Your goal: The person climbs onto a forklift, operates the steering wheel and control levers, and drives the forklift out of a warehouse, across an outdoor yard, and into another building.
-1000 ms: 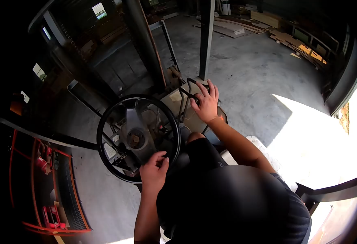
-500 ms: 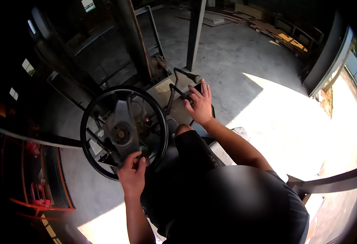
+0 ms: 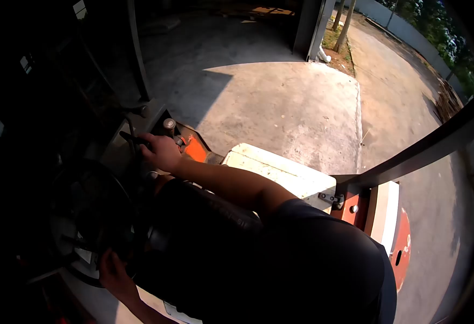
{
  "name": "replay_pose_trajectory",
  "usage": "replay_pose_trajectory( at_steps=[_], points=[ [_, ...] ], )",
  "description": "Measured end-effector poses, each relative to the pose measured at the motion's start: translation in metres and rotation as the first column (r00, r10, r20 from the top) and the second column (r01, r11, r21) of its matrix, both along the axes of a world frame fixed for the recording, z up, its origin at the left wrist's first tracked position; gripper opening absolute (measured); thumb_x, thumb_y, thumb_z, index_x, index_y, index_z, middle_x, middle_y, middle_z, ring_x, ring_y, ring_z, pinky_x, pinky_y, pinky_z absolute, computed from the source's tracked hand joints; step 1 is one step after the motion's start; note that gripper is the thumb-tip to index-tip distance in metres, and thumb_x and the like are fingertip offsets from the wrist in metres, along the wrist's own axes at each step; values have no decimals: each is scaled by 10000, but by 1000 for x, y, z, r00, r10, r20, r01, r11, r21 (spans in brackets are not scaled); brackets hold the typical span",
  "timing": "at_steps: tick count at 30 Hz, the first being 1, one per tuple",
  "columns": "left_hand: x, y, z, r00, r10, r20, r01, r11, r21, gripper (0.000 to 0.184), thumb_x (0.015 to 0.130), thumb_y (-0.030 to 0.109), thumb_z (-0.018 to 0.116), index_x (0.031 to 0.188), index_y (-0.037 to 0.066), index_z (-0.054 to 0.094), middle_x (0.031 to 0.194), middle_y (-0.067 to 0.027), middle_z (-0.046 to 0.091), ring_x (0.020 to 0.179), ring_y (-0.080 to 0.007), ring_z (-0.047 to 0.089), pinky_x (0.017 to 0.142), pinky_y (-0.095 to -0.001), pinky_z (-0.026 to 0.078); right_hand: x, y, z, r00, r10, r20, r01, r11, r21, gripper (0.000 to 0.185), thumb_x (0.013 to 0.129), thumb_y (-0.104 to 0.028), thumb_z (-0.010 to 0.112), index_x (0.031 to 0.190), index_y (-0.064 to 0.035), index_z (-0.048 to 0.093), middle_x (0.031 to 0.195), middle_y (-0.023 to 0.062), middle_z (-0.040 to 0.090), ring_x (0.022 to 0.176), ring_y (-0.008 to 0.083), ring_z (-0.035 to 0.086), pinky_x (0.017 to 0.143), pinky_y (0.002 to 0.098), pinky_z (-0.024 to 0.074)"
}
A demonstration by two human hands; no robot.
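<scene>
In the dark lower left, my left hand (image 3: pixel 117 278) is at the lower rim of the black steering wheel (image 3: pixel 58 245), its fingers curled on it. Much of the wheel is lost in shadow. Farther forward, my right hand (image 3: pixel 165 153) is closed on a black control lever (image 3: pixel 130 137), the fingertips partly hidden. Just beyond that hand stands a round-topped knob (image 3: pixel 169 124), beside an orange panel (image 3: pixel 195 148).
A pale cover (image 3: pixel 280 170) lies right of my right arm. A dark curved post (image 3: pixel 426 143) crosses the right side. Sunlit concrete floor (image 3: pixel 285 102) meets an outdoor path (image 3: pixel 394 81) with tree trunks (image 3: pixel 345 26) and a wall. Reddish bodywork (image 3: pixel 402 251) shows behind.
The view has swung right and toward the rear, showing the outdoor path and pale cover. Wheel and hands now appear lower left and darker. My right fingers, spread over the levers before, are now curled.
</scene>
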State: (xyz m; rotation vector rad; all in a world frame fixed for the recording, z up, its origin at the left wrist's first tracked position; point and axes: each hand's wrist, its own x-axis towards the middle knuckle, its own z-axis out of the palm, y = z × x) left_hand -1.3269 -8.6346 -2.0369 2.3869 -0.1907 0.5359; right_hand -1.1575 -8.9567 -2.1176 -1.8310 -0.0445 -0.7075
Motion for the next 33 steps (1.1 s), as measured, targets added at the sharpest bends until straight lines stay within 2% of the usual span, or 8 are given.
replay_pose_trajectory(
  at_steps=[5,12,13,17,18,21,25,33],
  points=[
    [-142,-69,-24,998,59,28,-58,998,-17,265,1031,190,639,1215,10,705,935,-153,717,764,-191,677,664,-315,552,-136,-48,-32,997,-42,69,44,998,-36,389,948,-284,639,1283,-94,685,875,193,746,840,392,725,788,474,581],
    [-306,-196,-45,988,-146,-48,142,986,-82,210,1010,192,668,1148,46,730,763,-76,698,659,-148,653,620,-300,516,-327,-112,-42,996,-43,77,46,998,-37,354,951,-278,647,1245,-90,704,866,190,745,795,371,725,745,468,576],
    [-338,-212,-37,997,-60,-44,61,998,23,198,1001,196,675,1126,58,741,757,-86,704,645,-149,653,617,-316,516,-352,-108,-43,995,-23,97,27,999,-41,351,951,-277,653,1242,-88,705,856,190,741,774,364,721,719,467,569],
    [-451,-290,-33,975,-214,-59,222,951,214,135,948,203,710,1009,84,728,735,-99,710,673,-304,709,631,-395,528,-480,-159,-75,989,-122,86,130,987,-93,336,1013,-322,645,1226,-72,716,818,185,734,746,310,735,666,399,555],
    [-472,-304,-27,968,-251,-16,246,936,252,140,940,192,719,1032,87,736,750,-85,712,652,-279,685,649,-379,533,-508,-163,-75,997,-29,76,25,998,55,361,1029,-362,607,1216,-74,715,852,205,731,813,384,718,721,462,550],
    [-455,-321,14,974,-226,7,209,909,360,167,941,274,680,986,127,747,816,-94,752,802,-306,744,759,-418,591,-550,-159,-59,990,50,135,-72,985,159,349,1075,-271,566,1259,-10,706,781,102,744,736,173,725,683,329,552],
    [-385,-285,64,951,-108,290,20,956,291,215,949,301,662,973,107,753,810,-94,746,807,-289,746,740,-426,602,-561,-138,-46,992,-11,127,4,998,59,364,1071,-274,571,1288,-17,710,813,111,741,775,152,720,721,311,552],
    [-378,-205,102,986,140,86,-157,961,229,261,1000,352,607,1128,187,764,1059,-109,747,923,-317,732,841,-488,607,-621,-177,-58,1000,13,4,-13,999,-36,359,1079,-255,552,1296,-13,705,753,101,719,738,148,705,700,313,543]
  ],
)
